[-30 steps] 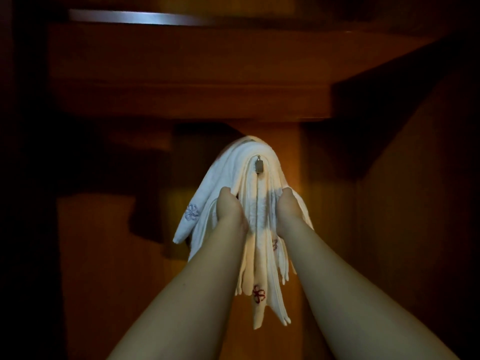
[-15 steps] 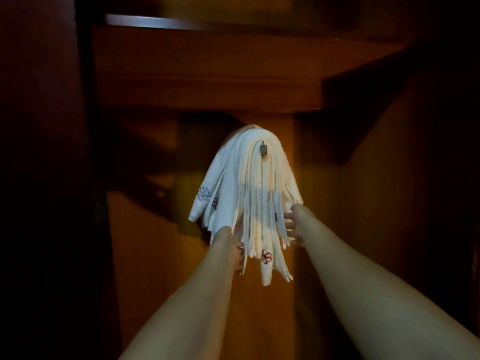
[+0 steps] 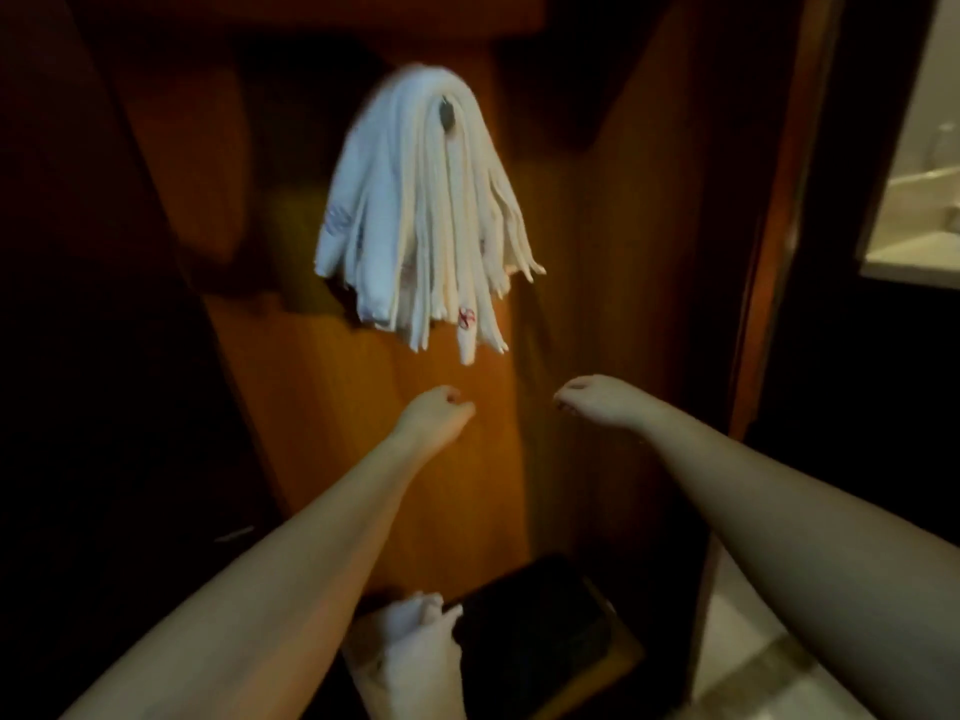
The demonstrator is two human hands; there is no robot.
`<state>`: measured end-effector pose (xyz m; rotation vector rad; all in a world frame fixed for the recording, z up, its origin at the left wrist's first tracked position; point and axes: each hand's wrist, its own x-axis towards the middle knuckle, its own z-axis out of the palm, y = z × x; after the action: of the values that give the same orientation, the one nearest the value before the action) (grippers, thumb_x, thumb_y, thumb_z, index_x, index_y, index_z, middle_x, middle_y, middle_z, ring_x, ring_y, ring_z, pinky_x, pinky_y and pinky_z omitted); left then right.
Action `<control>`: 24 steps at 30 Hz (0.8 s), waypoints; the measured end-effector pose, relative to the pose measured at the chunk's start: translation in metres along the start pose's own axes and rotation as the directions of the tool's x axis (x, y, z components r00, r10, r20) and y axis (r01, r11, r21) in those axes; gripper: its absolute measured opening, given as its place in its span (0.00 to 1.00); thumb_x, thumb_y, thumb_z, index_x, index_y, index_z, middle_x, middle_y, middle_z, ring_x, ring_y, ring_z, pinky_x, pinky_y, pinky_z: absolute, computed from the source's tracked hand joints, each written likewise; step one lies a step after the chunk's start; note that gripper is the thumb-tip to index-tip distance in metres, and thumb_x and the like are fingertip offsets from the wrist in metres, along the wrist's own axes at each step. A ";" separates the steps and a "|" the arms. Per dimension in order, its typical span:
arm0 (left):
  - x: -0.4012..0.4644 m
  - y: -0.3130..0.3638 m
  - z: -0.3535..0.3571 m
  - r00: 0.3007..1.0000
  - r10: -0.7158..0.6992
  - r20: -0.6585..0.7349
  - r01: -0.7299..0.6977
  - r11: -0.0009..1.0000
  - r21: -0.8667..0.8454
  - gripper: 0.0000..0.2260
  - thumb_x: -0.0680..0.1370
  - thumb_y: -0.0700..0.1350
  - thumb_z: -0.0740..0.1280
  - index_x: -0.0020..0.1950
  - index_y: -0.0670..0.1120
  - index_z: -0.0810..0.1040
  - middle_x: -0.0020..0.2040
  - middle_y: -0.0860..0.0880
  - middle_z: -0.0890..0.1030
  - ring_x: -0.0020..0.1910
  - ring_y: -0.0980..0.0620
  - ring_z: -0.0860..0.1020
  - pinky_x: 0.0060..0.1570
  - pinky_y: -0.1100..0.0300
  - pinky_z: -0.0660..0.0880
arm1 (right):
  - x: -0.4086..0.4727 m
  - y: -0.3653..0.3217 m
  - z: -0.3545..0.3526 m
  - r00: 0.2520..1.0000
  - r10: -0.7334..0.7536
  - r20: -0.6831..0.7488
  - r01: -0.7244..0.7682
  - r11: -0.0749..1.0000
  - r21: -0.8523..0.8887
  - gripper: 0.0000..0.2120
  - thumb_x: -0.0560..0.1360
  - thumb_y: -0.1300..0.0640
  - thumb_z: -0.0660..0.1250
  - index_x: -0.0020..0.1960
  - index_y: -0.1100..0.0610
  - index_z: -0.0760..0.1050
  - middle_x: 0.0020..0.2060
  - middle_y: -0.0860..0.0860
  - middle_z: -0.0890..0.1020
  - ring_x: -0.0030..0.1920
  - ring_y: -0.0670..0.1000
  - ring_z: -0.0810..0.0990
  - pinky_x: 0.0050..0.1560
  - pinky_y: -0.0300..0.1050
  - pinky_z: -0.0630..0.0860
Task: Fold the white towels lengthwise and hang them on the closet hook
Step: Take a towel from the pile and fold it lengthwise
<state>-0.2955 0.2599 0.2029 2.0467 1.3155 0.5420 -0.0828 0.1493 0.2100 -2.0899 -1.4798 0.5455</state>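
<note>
Head view: folded white towels (image 3: 426, 215) drape over closet hook (image 3: 447, 122).

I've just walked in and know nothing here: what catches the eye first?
A thick bunch of white towels draped over a small metal hook on the wooden closet wall, upper centre. Below it, the left hand and right hand hang apart from the towels, fingers loosely curled, holding nothing.

Soft white cloth towels (image 3: 415, 210), matt and ribbed in folds; dark metal hook (image 3: 447, 120); smooth, faintly glossy wooden closet panel (image 3: 363, 407).
</note>
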 end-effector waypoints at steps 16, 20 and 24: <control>-0.065 0.008 0.269 0.710 0.242 0.662 -0.560 0.763 0.322 0.31 0.80 0.60 0.64 0.79 0.49 0.61 0.80 0.47 0.61 0.78 0.47 0.61 0.75 0.47 0.61 | -0.215 0.296 0.068 0.930 0.367 0.028 -0.347 0.899 -0.268 0.34 0.75 0.32 0.63 0.75 0.49 0.68 0.74 0.49 0.70 0.74 0.53 0.67 0.72 0.55 0.66; -0.069 0.047 0.358 0.657 0.204 0.726 -0.566 0.769 0.296 0.31 0.80 0.61 0.64 0.79 0.51 0.63 0.80 0.50 0.61 0.77 0.48 0.62 0.74 0.50 0.63 | -0.253 0.375 0.059 0.879 0.477 0.017 -0.465 0.865 -0.189 0.33 0.76 0.33 0.63 0.75 0.49 0.69 0.75 0.49 0.70 0.74 0.53 0.68 0.72 0.55 0.66; -0.078 0.095 0.445 0.620 0.174 0.765 -0.548 0.794 0.264 0.29 0.80 0.59 0.65 0.78 0.50 0.65 0.79 0.50 0.64 0.74 0.48 0.67 0.69 0.52 0.67 | -0.283 0.450 0.037 0.814 0.579 0.044 -0.573 0.813 -0.100 0.32 0.77 0.33 0.62 0.75 0.49 0.69 0.74 0.49 0.70 0.74 0.53 0.67 0.71 0.53 0.66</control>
<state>0.0180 0.0319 -0.0474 2.5667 0.5479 -0.4809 0.1357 -0.2335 -0.0897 -2.6162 -0.8808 0.7974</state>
